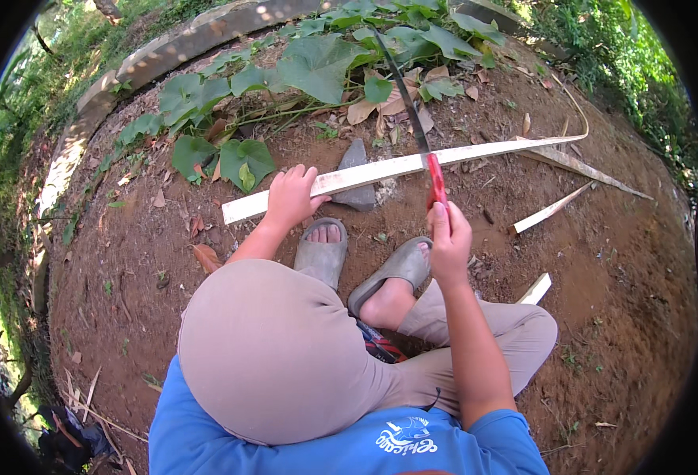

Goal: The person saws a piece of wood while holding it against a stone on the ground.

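Observation:
A long, pale wooden strip (365,172) runs across the ground in front of me, over a grey wedge-shaped stone (354,198). Near its left end, my left hand (292,195) grips the strip, with fingers over the top edge. My right hand (450,241) is closed around the red handle of a saw (407,95). Its long, narrow, dark blade points away from me and crosses the strip to the right of the stone. Whether the teeth bite into the wood is too small to tell.
My sandalled feet (321,257) are just below the strip. Large-leaved vines (317,67) spread beyond it, close to the blade tip. Offcuts (551,209) and a thin split piece (582,166) lie on the soil at right. A low curved kerb (182,47) borders the far left.

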Motion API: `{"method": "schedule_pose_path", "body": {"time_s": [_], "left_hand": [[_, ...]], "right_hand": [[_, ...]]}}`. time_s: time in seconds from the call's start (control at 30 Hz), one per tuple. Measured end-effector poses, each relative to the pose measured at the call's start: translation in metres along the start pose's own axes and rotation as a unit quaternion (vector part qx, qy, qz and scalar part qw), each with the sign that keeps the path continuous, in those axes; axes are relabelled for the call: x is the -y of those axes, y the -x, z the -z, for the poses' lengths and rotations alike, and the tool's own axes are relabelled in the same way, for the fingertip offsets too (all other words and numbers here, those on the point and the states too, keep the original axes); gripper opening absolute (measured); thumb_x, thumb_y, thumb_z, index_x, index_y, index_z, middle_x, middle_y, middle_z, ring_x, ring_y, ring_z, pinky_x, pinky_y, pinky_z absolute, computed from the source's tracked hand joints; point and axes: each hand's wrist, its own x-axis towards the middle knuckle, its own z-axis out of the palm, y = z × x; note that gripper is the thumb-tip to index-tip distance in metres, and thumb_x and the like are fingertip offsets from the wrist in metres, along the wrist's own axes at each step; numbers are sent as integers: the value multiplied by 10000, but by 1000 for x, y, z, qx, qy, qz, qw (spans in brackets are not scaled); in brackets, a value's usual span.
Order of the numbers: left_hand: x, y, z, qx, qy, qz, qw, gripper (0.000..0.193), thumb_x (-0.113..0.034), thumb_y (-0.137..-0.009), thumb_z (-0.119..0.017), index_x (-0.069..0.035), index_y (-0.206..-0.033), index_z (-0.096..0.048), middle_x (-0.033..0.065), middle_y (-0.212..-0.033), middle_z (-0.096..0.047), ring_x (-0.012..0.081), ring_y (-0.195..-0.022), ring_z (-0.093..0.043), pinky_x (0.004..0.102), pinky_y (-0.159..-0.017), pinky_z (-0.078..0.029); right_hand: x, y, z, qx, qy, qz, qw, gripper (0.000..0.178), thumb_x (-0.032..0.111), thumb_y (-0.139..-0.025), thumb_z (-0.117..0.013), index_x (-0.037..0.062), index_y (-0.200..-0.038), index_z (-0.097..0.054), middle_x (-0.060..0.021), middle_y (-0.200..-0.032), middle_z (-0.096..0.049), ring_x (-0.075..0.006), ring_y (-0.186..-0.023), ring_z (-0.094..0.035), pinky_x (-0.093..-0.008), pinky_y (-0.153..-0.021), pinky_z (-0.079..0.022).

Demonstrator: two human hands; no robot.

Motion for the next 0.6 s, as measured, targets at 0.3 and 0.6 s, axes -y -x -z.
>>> {"method": "schedule_pose_path", "body": {"time_s": [0.3,0.6], "left_hand": [[25,12,-8,-17,-4,3,1000,608,-453,-881,-999,-45,-1154,-640,181,-1045,-729,430,-948,-763,542,-808,-599],[27,16,-12,43,-32,9,998,568,-512,-946,-938,-43,-1095,-653,192,-893,-803,417,-781,-817,522,-706,-656]], "right_hand": [[-87,-12,-41,45,-57,-52,996,420,290,-1264,-606,50,-919,-613,25,-820,-572,-84,-723,-474,-322,-644,-391],[-83,7,-52,22,-63,-89,994,431,292,-1243,-674,69,-877,-630,68,-760,-540,-37,-666,-438,-290,-592,-334]]}}
